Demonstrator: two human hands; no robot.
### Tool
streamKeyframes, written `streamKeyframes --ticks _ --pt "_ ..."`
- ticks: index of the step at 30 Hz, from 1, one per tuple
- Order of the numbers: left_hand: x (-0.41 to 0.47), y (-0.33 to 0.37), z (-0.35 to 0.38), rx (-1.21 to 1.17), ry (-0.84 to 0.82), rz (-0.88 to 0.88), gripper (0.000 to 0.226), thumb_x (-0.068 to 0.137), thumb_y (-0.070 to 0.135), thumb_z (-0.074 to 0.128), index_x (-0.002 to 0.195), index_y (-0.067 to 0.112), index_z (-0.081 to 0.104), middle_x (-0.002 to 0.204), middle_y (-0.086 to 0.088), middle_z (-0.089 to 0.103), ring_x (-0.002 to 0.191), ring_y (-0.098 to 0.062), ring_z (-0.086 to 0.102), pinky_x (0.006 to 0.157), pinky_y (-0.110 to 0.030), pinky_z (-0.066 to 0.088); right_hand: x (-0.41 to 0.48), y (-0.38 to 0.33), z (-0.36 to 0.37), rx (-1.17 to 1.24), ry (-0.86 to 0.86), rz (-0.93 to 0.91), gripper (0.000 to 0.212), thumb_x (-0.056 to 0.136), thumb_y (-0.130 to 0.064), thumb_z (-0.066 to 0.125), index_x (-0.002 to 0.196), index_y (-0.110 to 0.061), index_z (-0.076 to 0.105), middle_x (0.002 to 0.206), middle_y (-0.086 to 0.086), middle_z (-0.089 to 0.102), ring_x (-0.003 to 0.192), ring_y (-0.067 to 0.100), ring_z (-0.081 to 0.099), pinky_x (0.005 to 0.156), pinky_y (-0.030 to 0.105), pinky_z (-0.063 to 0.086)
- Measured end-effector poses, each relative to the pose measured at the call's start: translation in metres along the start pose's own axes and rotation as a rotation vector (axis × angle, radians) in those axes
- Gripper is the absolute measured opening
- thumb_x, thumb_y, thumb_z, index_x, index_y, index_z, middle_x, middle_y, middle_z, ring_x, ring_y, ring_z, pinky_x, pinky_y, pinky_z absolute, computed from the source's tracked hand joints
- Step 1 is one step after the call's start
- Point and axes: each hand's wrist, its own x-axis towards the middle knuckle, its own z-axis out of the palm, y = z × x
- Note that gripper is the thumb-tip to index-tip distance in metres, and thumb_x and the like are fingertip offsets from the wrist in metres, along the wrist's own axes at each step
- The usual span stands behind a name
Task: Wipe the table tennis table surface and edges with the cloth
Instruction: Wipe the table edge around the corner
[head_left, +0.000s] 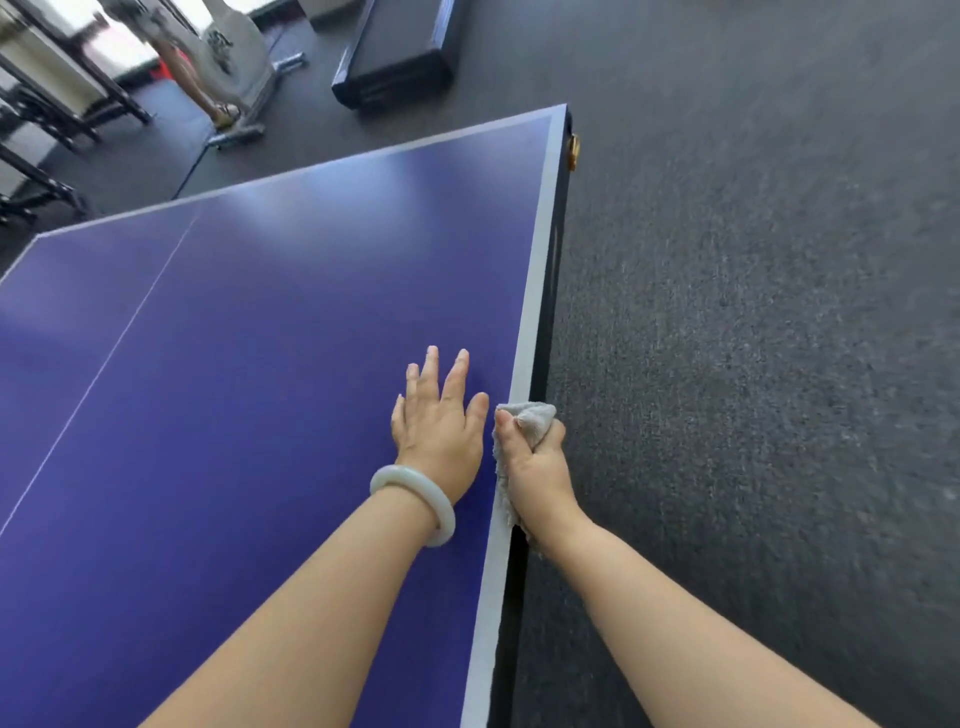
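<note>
A crumpled pale grey terry cloth (524, 421) is clenched in the right hand (535, 462), fingers curled tight around it, and is pressed onto the white border strip and dark side edge of the blue table tennis table (260, 338), near its right-hand side. The left hand (439, 415) is laid flat on the blue surface just beside it, fingers straight and spread, nothing held; a pale jade-coloured bangle (415, 501) is worn on that wrist. The edge wipe is judged to be under way, with a long run of border left ahead up to the far corner (563, 111). A loose tail of cloth is seen hanging below the fist, so it could be snagged on a brass-coloured fitting (572, 151) fixed below that corner. If the grip is slackened, the cloth could be dropped onto the dark grey carpet (753, 364). The bangle could be knocked against the tabletop if the bracing hand is slid along.
</note>
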Motion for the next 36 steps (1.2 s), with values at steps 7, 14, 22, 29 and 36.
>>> streamKeyframes --ticks 7,14,22,29,36 --pt "0.035 -0.007 0.010 0.197 -0.143 -0.001 0.059 0.106 0.043 0.019 0.145 0.043 -0.025 0.159 0.010 -0.030 0.147 -0.018 -0.027 0.118 -0.042 -0.014 0.000 0.005 -0.002 -0.022 -0.030 -0.023 0.041 0.092 -0.055 0.058 0.121 -0.032 0.041 0.125 -0.005 0.055 0.121 0.012 0.053 0.105 0.037 0.044" --pt "0.038 -0.010 0.005 0.191 -0.234 0.026 0.061 0.105 0.046 0.020 0.140 0.045 -0.029 0.155 0.014 -0.037 0.144 -0.016 -0.035 0.117 -0.043 -0.018 0.068 -0.037 0.001 -0.084 0.056 -0.014 0.081 0.076 -0.071 0.053 0.129 -0.011 0.045 0.125 0.019 0.058 0.117 0.035 0.057 0.098 0.049 0.049" --pt "0.036 -0.010 0.004 0.186 -0.256 0.026 0.062 0.104 0.046 0.018 0.139 0.045 -0.034 0.152 0.016 -0.041 0.141 -0.015 -0.039 0.118 -0.043 -0.019 0.050 -0.032 0.005 0.027 0.057 -0.276 0.071 0.101 -0.024 0.054 0.160 -0.029 0.014 0.163 -0.011 0.025 0.142 0.011 0.034 0.122 0.049 0.025" --pt "0.037 -0.009 0.004 0.200 -0.260 0.027 0.062 0.104 0.047 0.017 0.139 0.045 -0.034 0.151 0.016 -0.043 0.139 -0.014 -0.041 0.117 -0.042 -0.020 0.038 -0.023 0.011 -0.082 0.115 -0.213 0.081 0.096 -0.045 0.057 0.159 -0.027 0.010 0.159 -0.001 0.033 0.143 0.010 0.034 0.120 0.047 0.028" --pt "0.034 -0.007 0.003 0.212 -0.255 0.005 0.062 0.104 0.046 0.017 0.139 0.044 -0.034 0.150 0.016 -0.044 0.139 -0.014 -0.041 0.117 -0.041 -0.021 0.101 -0.063 0.010 -0.039 0.137 -0.118 0.067 0.100 -0.037 0.054 0.155 -0.015 0.024 0.139 0.019 0.052 0.112 0.024 0.048 0.112 0.058 0.036"
